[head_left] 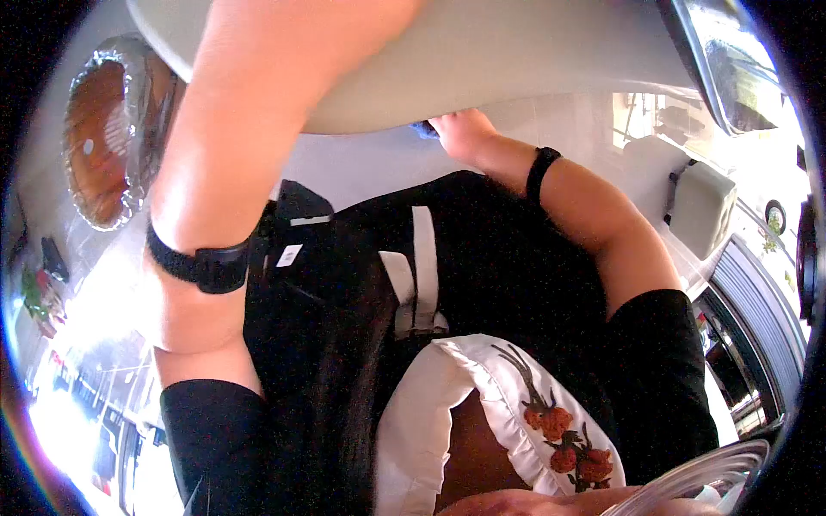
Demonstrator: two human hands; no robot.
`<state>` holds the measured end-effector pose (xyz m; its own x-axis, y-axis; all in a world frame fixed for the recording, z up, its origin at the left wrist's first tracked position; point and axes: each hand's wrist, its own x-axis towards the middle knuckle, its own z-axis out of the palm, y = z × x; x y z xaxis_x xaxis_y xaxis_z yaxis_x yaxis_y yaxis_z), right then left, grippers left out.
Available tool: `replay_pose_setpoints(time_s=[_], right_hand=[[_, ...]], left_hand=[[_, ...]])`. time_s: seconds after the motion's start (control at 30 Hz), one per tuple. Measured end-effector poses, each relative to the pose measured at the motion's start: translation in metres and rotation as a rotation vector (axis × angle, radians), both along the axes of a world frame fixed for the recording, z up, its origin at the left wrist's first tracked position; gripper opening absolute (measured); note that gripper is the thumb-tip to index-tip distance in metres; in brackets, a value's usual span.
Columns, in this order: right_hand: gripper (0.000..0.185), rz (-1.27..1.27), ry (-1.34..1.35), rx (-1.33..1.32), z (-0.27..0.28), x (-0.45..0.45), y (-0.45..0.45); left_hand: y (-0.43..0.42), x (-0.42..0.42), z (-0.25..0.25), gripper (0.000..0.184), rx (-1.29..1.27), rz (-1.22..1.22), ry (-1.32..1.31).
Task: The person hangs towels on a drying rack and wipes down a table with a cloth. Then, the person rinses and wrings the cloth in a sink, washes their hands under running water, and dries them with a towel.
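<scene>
My right hand (465, 135) is at the lower edge of a large, curved pale-beige panel (516, 52). Its fingers are closed around a small bit of blue material (423, 129), which looks like a cloth; most of it is hidden behind the panel. A black band sits around the right wrist. My left forearm (258, 112) reaches up across the panel, and the hand itself lies beyond the top edge of the view. Another black strap with a buckle (222, 268) circles that arm.
On the left stands a rounded orange-brown object (99, 146) with a shiny, clear-looking wrap. A dark-framed glossy panel (727, 69) is at the upper right. Below it stands a pale boxy object (704, 211). Grey floor (344, 168) shows beneath the panel.
</scene>
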<state>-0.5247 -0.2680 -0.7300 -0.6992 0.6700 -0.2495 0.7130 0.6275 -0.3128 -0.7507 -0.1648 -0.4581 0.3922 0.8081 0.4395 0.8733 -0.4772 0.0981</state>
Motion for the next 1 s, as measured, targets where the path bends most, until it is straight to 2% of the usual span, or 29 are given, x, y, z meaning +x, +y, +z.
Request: replay_pose_setpoints(time_s=[0.07, 0.13, 0.23, 0.27, 0.37, 0.4, 0.57, 0.7, 0.8, 0.87, 0.97, 1.0], right_hand=[[0.042, -0.041, -0.02, 0.013, 0.003, 0.0, -0.004], [0.04, -0.145, -0.185, -0.155, 0.014, -0.006, -0.011], [0.042, -0.402, -0.272, -0.347, 0.04, -0.034, -0.012], [0.05, -0.431, -0.232, -0.333, 0.044, -0.045, -0.014], [0.061, -0.782, -0.132, -0.337, 0.047, -0.077, -0.022], [0.066, -0.834, -0.162, -0.411, 0.041, -0.081, -0.02], [0.067, -1.001, -0.042, -0.384, 0.037, -0.097, -0.024], [0.069, -1.022, -0.009, -0.421, 0.036, -0.114, -0.026], [0.066, -1.028, -0.027, -0.405, 0.028, -0.104, -0.017], [0.064, -0.996, -0.05, -0.388, 0.036, -0.11, -0.024], [0.068, -0.737, 0.066, -0.574, 0.039, -0.115, -0.033], [0.058, -0.606, 0.266, -0.405, 0.036, -0.116, -0.041]], left_hand=[[0.002, 0.006, -0.009, 0.036, 0.015, -0.05, -0.036], [0.005, 0.013, -0.008, 0.032, -0.132, -0.13, -0.145], [0.013, 0.019, -0.009, 0.024, -0.303, -0.273, -0.51], [0.014, 0.016, -0.001, 0.022, -0.333, -0.318, -0.656], [0.011, 0.011, 0.011, 0.018, -0.34, -0.362, -0.965], [0.011, 0.009, 0.013, 0.017, -0.344, -0.383, -1.041], [-0.006, -0.018, 0.011, 0.015, -0.486, -0.412, -1.199], [-0.004, -0.04, -0.009, 0.014, -0.277, -0.53, -1.232], [0.004, -0.033, -0.012, 0.013, -0.173, -0.568, -1.116], [-0.008, -0.046, -0.003, 0.012, -0.225, -0.533, -1.013], [-0.031, -0.077, 0.001, 0.018, -0.454, -0.412, -0.795], [-0.036, -0.092, -0.004, 0.024, -0.558, -0.365, -0.673]])
